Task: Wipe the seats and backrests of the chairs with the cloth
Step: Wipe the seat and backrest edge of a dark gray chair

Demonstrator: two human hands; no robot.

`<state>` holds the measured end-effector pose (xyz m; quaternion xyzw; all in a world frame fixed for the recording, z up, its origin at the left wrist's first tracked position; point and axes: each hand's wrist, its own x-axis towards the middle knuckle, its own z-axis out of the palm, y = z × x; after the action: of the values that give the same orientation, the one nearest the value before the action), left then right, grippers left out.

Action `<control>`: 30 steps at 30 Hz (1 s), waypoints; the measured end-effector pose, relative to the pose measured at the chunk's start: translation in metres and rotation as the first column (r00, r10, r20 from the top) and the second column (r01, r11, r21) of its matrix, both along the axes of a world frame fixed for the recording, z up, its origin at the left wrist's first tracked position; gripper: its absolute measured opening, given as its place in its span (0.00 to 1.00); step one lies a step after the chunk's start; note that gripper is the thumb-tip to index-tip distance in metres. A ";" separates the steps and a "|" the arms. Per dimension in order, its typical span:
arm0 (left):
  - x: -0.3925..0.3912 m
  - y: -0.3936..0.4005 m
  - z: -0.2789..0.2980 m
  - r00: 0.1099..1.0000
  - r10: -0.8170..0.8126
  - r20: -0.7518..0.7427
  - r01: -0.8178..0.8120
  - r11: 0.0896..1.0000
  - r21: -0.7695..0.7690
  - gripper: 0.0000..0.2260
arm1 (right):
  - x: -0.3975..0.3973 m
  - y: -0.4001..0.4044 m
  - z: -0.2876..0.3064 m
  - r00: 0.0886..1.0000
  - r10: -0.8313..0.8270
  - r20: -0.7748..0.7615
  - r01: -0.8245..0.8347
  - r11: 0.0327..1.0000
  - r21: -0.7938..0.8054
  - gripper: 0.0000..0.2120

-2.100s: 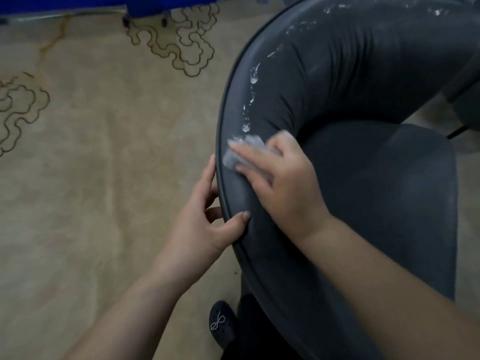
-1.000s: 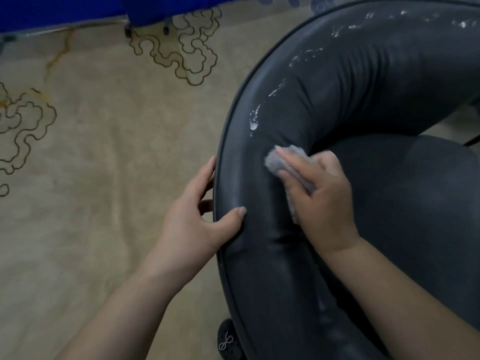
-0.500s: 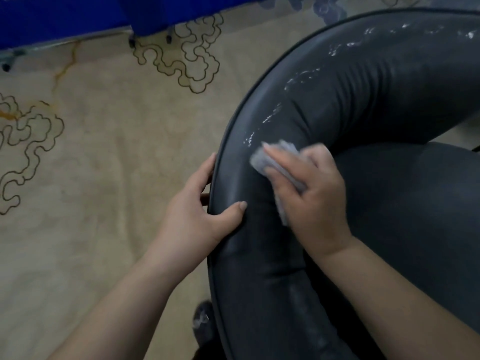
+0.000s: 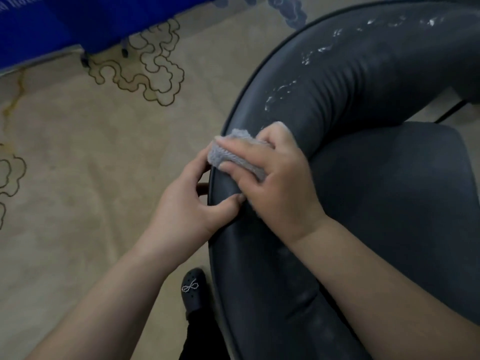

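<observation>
While the right hand (image 4: 275,183) pressed the grey cloth (image 4: 233,154) on the backrest (image 4: 337,100) rim, the left hand (image 4: 192,203) gripped that rim from outside, thumb on the inner face, fingers curled behind. Likely reason: it braced the chair so the wiping push didn't shove it. The right hand's fingers lay spread over the bunched cloth, with the cloth's lower part tucked under the palm, so it was holding and pressing it. The cloth sat at about 9 o'clock of the curved backrest, just above the left thumb, hands nearly touching. White smears (image 4: 283,94) ran along the backrest top from about 10 toward 1 o'clock, so that stretch looked not yet wiped. The seat (image 4: 389,190) lay inside the curve at 3 o'clock; no marks were visible on it. A black shoe (image 4: 193,292) stood at 6 o'clock on the beige carpet (image 4: 78,165), beside the chair. A blue drape (image 4: 52,24) was at 11 o'clock. Judged stage: mid-wipe on the backrest, with the seat probably still to do.
</observation>
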<state>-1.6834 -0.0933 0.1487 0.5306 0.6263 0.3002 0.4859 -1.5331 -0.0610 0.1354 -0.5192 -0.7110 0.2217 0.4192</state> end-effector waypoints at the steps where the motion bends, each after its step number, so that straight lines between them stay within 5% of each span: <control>1: -0.003 0.005 0.000 1.000 -0.022 -0.010 0.022 1.000 -0.003 0.39 | -0.001 0.002 0.000 1.000 -0.003 0.021 0.003 1.000 -0.005 0.15; 7: -0.024 0.029 0.000 0.976 -0.215 0.013 0.216 0.974 -0.063 0.42 | 0.036 -0.027 -0.010 0.937 -0.348 -0.017 0.341 0.926 -0.162 0.18; 12: -0.030 0.043 -0.001 0.935 -0.352 0.048 0.355 0.933 -0.057 0.45 | -0.008 0.018 0.000 0.955 -0.297 -0.016 0.295 0.953 -0.071 0.16; 20: -0.026 0.067 0.001 0.909 -0.416 0.032 0.417 0.906 -0.067 0.47 | 0.027 -0.026 -0.022 0.827 -0.562 -0.026 0.532 0.797 -0.286 0.15; 26: -0.016 0.087 -0.004 0.906 -0.423 0.027 0.424 0.904 -0.052 0.49 | 0.000 0.045 0.001 0.928 -0.369 -0.058 0.360 0.925 -0.126 0.15; 30: -0.014 0.106 0.001 0.894 -0.449 -0.012 0.447 0.892 -0.073 0.49 | 0.029 0.018 -0.014 0.896 -0.442 -0.032 0.426 0.879 -0.214 0.17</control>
<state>-1.6978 0.0130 0.1497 0.6478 0.5041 0.1512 0.5508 -1.5040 -0.0430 0.1216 -0.6956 -0.5331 0.2135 0.4317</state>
